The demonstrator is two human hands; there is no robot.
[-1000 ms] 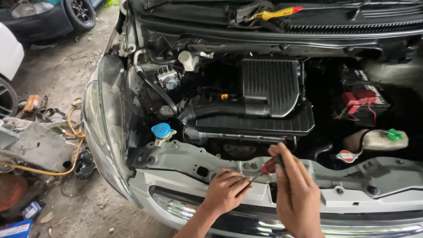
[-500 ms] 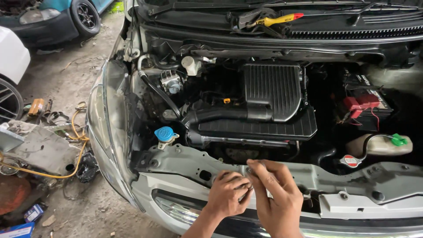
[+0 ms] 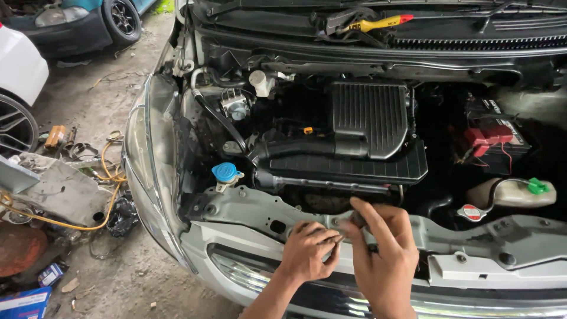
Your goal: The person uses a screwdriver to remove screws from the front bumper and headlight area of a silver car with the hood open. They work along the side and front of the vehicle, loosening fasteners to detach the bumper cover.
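Both my hands meet over the grey front support panel (image 3: 248,204) of a car with its bonnet up. My right hand (image 3: 384,260) is curled round a small dark-red screwdriver (image 3: 357,220), of which only a bit of the handle shows between thumb and fingers. My left hand (image 3: 307,251) pinches in at the tool's lower end, fingertips touching my right thumb just above the panel. The shaft and tip are hidden by the fingers. Behind the hands sits the black air filter box (image 3: 369,118).
A blue filler cap (image 3: 225,172) stands left of the hands. A battery (image 3: 490,142) and a green-capped reservoir (image 3: 536,186) lie to the right. A yellow-handled tool (image 3: 378,23) rests by the windscreen. Scrap parts and a yellow hose (image 3: 59,189) litter the ground at left.
My hands have dropped lower onto the support panel and closed together. The red screwdriver handle, plainly visible a second ago, is now mostly covered by my right hand.
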